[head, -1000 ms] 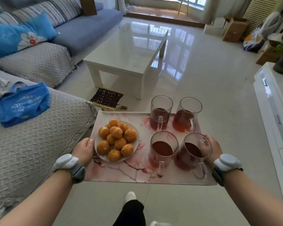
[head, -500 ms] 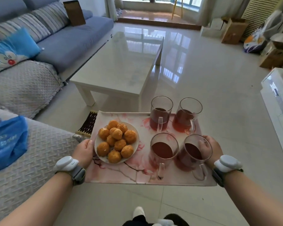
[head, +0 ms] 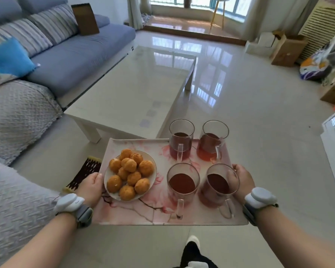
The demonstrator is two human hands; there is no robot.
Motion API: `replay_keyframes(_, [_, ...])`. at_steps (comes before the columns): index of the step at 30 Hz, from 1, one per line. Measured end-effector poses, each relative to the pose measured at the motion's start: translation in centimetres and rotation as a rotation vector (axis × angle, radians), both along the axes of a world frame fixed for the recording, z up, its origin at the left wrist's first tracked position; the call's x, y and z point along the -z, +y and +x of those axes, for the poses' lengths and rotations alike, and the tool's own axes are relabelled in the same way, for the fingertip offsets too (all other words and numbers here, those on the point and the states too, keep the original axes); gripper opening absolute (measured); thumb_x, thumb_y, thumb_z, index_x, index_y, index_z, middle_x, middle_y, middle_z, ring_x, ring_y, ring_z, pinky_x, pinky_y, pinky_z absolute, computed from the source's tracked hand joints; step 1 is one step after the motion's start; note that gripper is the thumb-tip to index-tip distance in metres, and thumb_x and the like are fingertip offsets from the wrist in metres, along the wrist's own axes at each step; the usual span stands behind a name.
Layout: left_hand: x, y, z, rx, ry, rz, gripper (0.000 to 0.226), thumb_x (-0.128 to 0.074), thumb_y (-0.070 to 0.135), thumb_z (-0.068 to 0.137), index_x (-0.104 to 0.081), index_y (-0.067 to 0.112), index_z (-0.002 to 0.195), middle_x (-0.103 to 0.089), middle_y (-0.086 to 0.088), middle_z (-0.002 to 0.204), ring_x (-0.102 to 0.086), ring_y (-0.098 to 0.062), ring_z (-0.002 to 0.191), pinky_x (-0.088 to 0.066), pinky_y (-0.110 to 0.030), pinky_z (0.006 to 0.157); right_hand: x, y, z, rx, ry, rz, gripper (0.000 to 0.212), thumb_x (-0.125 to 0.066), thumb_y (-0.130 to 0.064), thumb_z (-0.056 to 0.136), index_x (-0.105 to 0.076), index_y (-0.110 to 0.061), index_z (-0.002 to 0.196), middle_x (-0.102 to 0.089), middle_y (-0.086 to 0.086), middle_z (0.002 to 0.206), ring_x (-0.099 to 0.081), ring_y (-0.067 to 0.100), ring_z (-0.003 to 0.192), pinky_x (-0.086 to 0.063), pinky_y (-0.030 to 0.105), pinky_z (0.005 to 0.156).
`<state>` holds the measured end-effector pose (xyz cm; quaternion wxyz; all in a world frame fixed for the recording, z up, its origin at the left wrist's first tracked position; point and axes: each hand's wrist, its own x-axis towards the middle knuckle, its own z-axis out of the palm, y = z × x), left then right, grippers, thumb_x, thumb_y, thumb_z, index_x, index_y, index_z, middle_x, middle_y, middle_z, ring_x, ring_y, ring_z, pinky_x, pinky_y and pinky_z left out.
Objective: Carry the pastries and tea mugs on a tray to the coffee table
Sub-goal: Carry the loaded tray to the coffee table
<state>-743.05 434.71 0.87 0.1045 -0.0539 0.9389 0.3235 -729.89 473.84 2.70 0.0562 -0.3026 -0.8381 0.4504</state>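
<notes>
While I hold the pink floral rectangular tray [head: 135, 213] level above the pale tiled floor [head: 269, 142], my left hand [head: 91, 187] grips its left edge, thumb curled over the rim beside the white plate [head: 153, 179] of round golden pastries [head: 129, 165]. To the right stand four clear glass mugs of dark red tea [head: 183, 185], two by two. My right hand [head: 242, 180] clamps the right edge, though the nearest mug distorts the thumb, I think. The glossy white coffee table [head: 133, 89] lies just beyond the tray's far edge.
</notes>
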Motion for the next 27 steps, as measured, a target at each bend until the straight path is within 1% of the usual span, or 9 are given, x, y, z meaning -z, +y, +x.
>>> replay_keyframes(3, [-0.1,3.4,-3.0,-0.047,-0.006,0.040,0.037,-0.036,0.022,0.097,-0.059,-0.004,0.085,-0.061,-0.022,0.083,-0.054,-0.033,0.078,-0.036,-0.035,0.067,-0.5,4.0,-5.1,-0.055,-0.023,0.021,0.012,-0.053,-0.019,0.090,-0.058,-0.012,0.099,-0.062,0.003,0.087,-0.058,0.022,0.079,-0.039,0.029,0.067])
replay_keyframes(8, [0.4,7.4,-8.2,-0.129,0.018,0.042,0.037,-0.036,0.019,0.097,-0.057,-0.008,0.083,-0.060,-0.027,0.083,-0.054,-0.035,0.078,-0.037,-0.037,0.068,-0.7,8.4,-13.5,-0.143,-0.029,0.039,0.014,-0.052,-0.018,0.091,-0.058,-0.010,0.101,-0.063,0.005,0.089,-0.058,0.023,0.079,-0.040,0.030,0.069])
replay_keyframes(13, [2.1,8.9,-14.3,-0.220,-0.011,0.063,0.037,-0.036,0.021,0.097,-0.057,-0.006,0.083,-0.060,-0.023,0.080,-0.055,-0.036,0.078,-0.039,-0.038,0.068,0.5,10.2,-22.7,-0.213,-0.066,0.032,0.019,-0.052,-0.016,0.090,-0.056,-0.008,0.108,-0.062,0.006,0.093,-0.057,0.025,0.084,-0.042,0.032,0.073])
replay_keyframes(15, [2.8,9.0,-17.4,-0.241,-0.014,0.081,0.037,-0.036,0.022,0.097,-0.056,-0.004,0.080,-0.059,-0.022,0.077,-0.054,-0.035,0.075,-0.038,-0.037,0.065,1.3,10.5,-26.9,-0.232,-0.076,0.033,0.020,-0.052,-0.015,0.091,-0.056,-0.007,0.109,-0.062,0.006,0.092,-0.058,0.025,0.084,-0.041,0.031,0.072])
replay_keyframes(17, [4.0,9.0,-21.4,-0.269,-0.018,0.090,0.037,-0.036,0.022,0.097,-0.053,-0.001,0.074,-0.056,-0.018,0.072,-0.051,-0.032,0.070,-0.034,-0.034,0.060,2.3,10.8,-32.0,-0.271,-0.082,0.036,0.016,-0.054,-0.014,0.089,-0.057,-0.010,0.105,-0.063,-0.001,0.084,-0.060,0.020,0.078,-0.043,0.025,0.065])
replay_keyframes(19, [4.6,8.9,-24.6,-0.298,-0.020,0.085,0.037,-0.036,0.024,0.097,-0.049,0.007,0.066,-0.052,-0.012,0.066,-0.048,-0.028,0.064,-0.031,-0.033,0.056,3.1,10.8,-35.9,-0.303,-0.073,0.034,0.012,-0.057,-0.014,0.087,-0.056,-0.015,0.099,-0.060,-0.011,0.076,-0.057,0.005,0.069,-0.039,0.010,0.052])
replay_keyframes(22, [5.4,8.7,-29.0,-0.337,-0.038,0.082,0.039,-0.036,0.025,0.097,-0.049,0.000,0.070,-0.054,-0.018,0.067,-0.050,-0.032,0.066,-0.034,-0.035,0.059,4.3,10.7,-41.7,-0.328,-0.118,0.022,0.012,-0.056,-0.019,0.089,-0.054,-0.020,0.101,-0.060,-0.015,0.075,-0.054,-0.003,0.066,-0.037,0.008,0.045])
replay_keyframes(25, [6.1,8.5,-32.7,-0.384,-0.053,0.070,0.040,-0.035,0.026,0.097,-0.051,-0.005,0.078,-0.057,-0.025,0.075,-0.054,-0.036,0.072,-0.039,-0.038,0.065,5.9,10.8,-47.0,-0.354,-0.177,0.008,0.015,-0.055,-0.015,0.091,-0.051,-0.020,0.104,-0.058,-0.016,0.077,-0.053,-0.004,0.068,-0.037,0.006,0.046])
replay_keyframes(27, [6.7,8.3,-34.9,-0.400,-0.060,0.074,0.041,-0.034,0.026,0.098,-0.048,-0.007,0.078,-0.056,-0.028,0.076,-0.052,-0.035,0.071,-0.039,-0.039,0.065,6.9,10.6,-50.4,-0.372,-0.216,0.012,0.018,-0.055,-0.013,0.090,-0.049,-0.020,0.105,-0.055,-0.018,0.077,-0.050,-0.006,0.068,-0.036,0.007,0.047])
